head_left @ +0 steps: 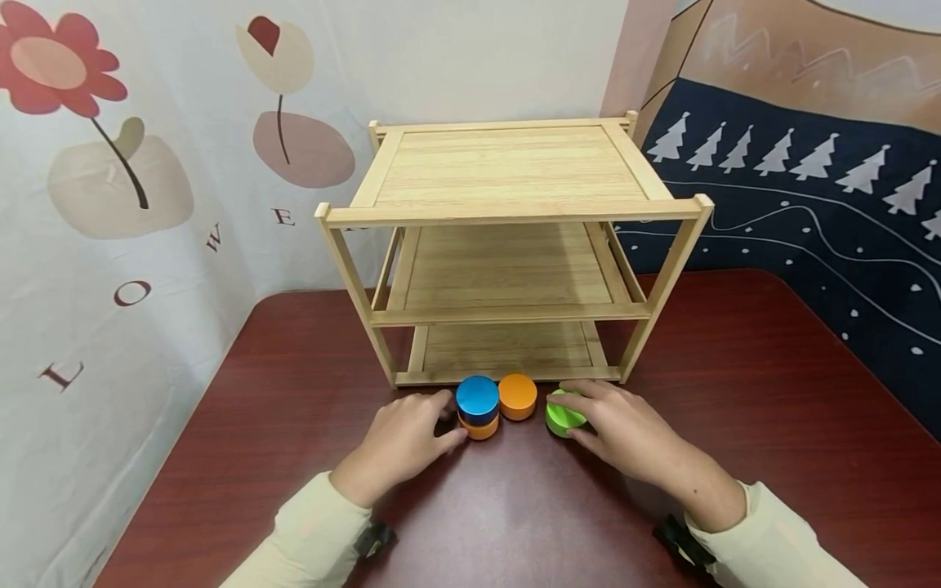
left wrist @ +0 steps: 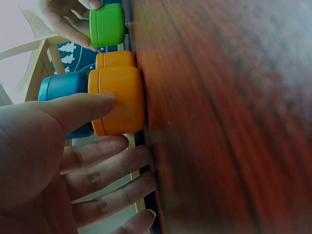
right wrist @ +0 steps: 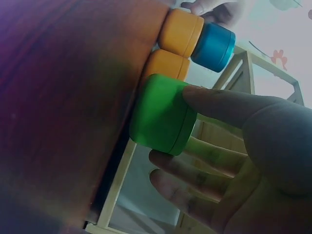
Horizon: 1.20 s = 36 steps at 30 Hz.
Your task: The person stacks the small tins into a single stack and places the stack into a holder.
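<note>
A blue tin (head_left: 478, 396) stands stacked on an orange tin (head_left: 481, 428) on the dark red table, just in front of a wooden shelf. My left hand (head_left: 450, 418) grips the lower orange tin (left wrist: 124, 112), with the thumb on its near side and the fingers round its far side. A second orange tin (head_left: 518, 396) sits just right of the stack. My right hand (head_left: 568, 411) holds a green tin (head_left: 559, 418), thumb in front and fingers behind; the right wrist view shows the thumb lying on the green tin (right wrist: 161, 114).
The three-tier wooden shelf (head_left: 507, 216) stands at the back of the table (head_left: 735, 367), all its levels bare. Patterned cloth hangs behind it and along both sides. The tins sit close together, a little apart from the shelf's bottom front rail.
</note>
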Each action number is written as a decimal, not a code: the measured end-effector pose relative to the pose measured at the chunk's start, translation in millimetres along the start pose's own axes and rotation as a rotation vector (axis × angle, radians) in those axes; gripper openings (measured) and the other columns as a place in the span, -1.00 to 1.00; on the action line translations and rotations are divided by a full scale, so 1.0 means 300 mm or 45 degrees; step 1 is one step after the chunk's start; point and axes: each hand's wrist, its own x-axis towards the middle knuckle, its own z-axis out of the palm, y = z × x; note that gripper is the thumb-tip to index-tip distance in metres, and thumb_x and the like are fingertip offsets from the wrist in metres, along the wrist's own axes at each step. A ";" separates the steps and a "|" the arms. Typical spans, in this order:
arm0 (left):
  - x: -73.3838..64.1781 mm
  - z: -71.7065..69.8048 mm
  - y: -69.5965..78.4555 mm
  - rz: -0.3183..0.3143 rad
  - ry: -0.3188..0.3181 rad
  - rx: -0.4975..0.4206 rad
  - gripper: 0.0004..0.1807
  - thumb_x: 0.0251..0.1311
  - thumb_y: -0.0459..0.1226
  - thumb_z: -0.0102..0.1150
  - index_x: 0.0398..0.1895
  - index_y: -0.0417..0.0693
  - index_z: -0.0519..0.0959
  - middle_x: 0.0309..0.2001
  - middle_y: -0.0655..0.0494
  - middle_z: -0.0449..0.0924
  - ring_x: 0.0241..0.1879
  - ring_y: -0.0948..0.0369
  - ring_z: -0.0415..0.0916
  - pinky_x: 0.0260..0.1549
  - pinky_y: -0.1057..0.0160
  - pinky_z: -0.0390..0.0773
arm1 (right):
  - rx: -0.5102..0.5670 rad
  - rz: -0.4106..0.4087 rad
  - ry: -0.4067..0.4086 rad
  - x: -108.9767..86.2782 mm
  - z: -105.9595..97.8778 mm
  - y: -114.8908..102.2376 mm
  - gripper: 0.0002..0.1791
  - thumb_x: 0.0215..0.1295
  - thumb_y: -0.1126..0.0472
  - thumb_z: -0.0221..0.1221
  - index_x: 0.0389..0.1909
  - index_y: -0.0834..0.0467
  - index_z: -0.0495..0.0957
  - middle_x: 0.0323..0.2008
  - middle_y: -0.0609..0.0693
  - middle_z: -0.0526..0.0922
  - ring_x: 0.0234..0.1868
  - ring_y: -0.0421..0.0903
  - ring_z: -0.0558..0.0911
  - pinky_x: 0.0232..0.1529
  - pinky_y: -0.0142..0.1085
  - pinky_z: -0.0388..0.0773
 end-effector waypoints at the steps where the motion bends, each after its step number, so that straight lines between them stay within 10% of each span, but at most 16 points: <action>1: 0.000 0.000 -0.001 0.000 -0.001 -0.001 -0.64 0.11 0.03 0.42 -0.17 0.04 0.62 -0.29 0.19 0.73 -0.22 0.13 0.68 -0.32 -0.02 0.63 | 0.001 -0.003 0.004 -0.001 -0.002 -0.001 -0.52 0.10 0.23 0.46 0.10 0.05 0.66 0.12 0.15 0.65 0.08 0.11 0.67 -0.10 -0.02 0.68; 36: 0.002 -0.004 -0.002 0.023 0.007 -0.008 -0.65 0.09 0.02 0.43 -0.20 0.02 0.62 -0.31 0.20 0.74 -0.24 0.13 0.68 -0.34 -0.01 0.63 | -0.037 -0.132 0.166 -0.003 -0.046 -0.064 -0.51 0.03 0.18 0.51 0.05 -0.01 0.68 0.12 0.07 0.66 0.04 0.05 0.69 -0.05 -0.04 0.67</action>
